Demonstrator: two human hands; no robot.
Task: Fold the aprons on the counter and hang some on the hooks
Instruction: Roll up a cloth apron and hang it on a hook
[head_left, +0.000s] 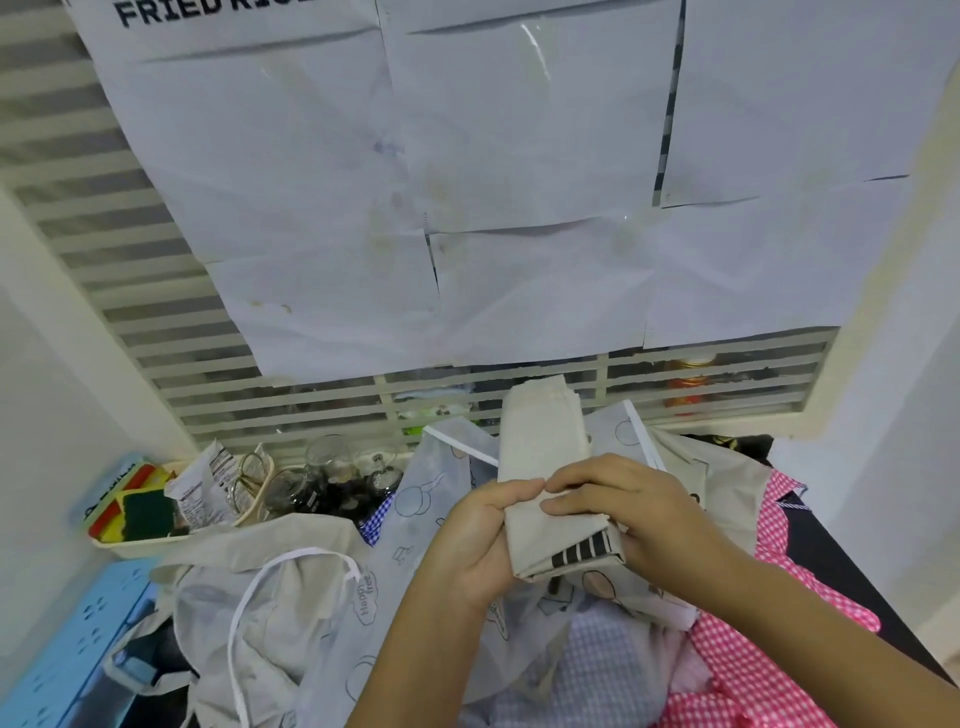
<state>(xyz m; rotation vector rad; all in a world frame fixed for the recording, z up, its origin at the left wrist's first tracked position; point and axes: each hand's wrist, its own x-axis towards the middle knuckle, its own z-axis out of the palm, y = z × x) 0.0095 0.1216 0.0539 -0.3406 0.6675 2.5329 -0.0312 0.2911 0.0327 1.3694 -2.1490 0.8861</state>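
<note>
A beige apron (540, 441), folded into a narrow strip with a black-and-white striped patch near its lower end, is held up over the counter. My left hand (480, 540) grips its left edge from below, and my right hand (618, 499) pinches it from the right, thumbs meeting at the middle. Under them lies a heap of unfolded aprons: a pale printed one (415, 519), a beige one with a white strap (270, 613), a blue gingham one (597, 670) and a pink gingham one (753, 639). No hooks are in view.
A cream tray (135, 545) with sponges, a packet and scissors stands at the back left, with dark glass jars (332, 483) beside it. A blue plastic surface (78, 639) sits at the lower left. White paper sheets (467, 182) cover a slatted window behind the counter.
</note>
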